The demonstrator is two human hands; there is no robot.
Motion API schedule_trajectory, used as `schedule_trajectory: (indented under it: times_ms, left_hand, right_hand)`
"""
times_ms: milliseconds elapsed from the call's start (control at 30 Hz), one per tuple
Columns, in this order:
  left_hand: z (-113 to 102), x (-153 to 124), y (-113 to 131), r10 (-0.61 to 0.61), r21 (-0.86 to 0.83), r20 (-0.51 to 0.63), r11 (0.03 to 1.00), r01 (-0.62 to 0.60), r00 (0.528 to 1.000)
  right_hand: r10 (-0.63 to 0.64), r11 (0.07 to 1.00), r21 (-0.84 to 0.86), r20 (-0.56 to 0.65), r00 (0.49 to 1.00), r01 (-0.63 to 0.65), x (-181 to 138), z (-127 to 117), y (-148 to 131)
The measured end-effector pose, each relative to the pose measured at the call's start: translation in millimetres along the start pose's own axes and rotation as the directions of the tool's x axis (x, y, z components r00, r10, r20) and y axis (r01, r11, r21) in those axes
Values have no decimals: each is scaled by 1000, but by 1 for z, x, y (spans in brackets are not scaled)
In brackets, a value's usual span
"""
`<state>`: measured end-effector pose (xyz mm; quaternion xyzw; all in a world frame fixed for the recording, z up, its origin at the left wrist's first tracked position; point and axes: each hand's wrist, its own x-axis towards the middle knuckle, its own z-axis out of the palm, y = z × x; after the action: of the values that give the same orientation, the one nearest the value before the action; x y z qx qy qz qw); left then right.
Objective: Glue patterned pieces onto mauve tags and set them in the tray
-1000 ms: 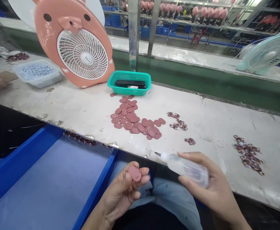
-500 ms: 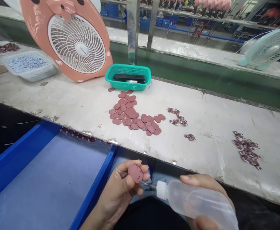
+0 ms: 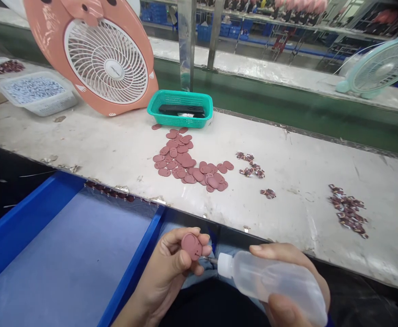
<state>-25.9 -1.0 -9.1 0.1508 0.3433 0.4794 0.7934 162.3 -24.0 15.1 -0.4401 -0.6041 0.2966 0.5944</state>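
The left hand [image 3: 166,268] clamps a pink oval piece [image 3: 191,246] between thumb and fingers, just below the near edge of the desk [image 3: 287,218]. (The piece has small holes through its face.) The right hand [image 3: 289,277] grips a clear plastic squeeze bottle [image 3: 270,281], held on its side with its white cap toward the left hand. A thin metal nozzle [image 3: 210,260] extends from the cap to the lower edge of the piece; contact between the two cannot be confirmed from this view. The hands are apart, with only the nozzle bridging the gap.

A blue tray [image 3: 134,259] lies below the near edge of the desk, left of the hands. On the desk, a loose pile of pink ovals [image 3: 181,159] sits near the center. Small dark red pieces [image 3: 347,211] lie in scattered groups to its right. At the far edge stand a teal basket [image 3: 158,106] holding a black object [image 3: 181,109] and a pink fan [image 3: 105,61]. A white tub [image 3: 33,91] of small blue-and-white bits sits toward the far left corner.
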Motion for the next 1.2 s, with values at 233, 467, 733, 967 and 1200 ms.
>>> schedule_trajectory:
  times_ms: [233, 467, 733, 967, 1200]
  left_hand:
    - [0, 2, 0, 0, 7, -1, 1000, 0, 1000]
    - [17, -3, 5, 26, 20, -135, 1000, -24, 990]
    - [23, -7, 7, 27, 35, -177, 999, -21, 984]
    - [22, -8, 8, 28, 51, -177, 999, -19, 984]
    - [23, -8, 8, 18, 58, -171, 998, -8, 985]
  right_hand:
    - [10, 1000, 19, -24, 1000, -10, 1, 2, -4]
    - [-15, 999, 45, -33, 999, 17, 1, 0, 1]
    - [55, 996, -65, -86, 995, -61, -5, 1, -2]
    - [26, 998, 62, -100, 995, -20, -1, 4, -3]
    - [-30, 999, 7, -90, 995, 31, 2, 2, 1]
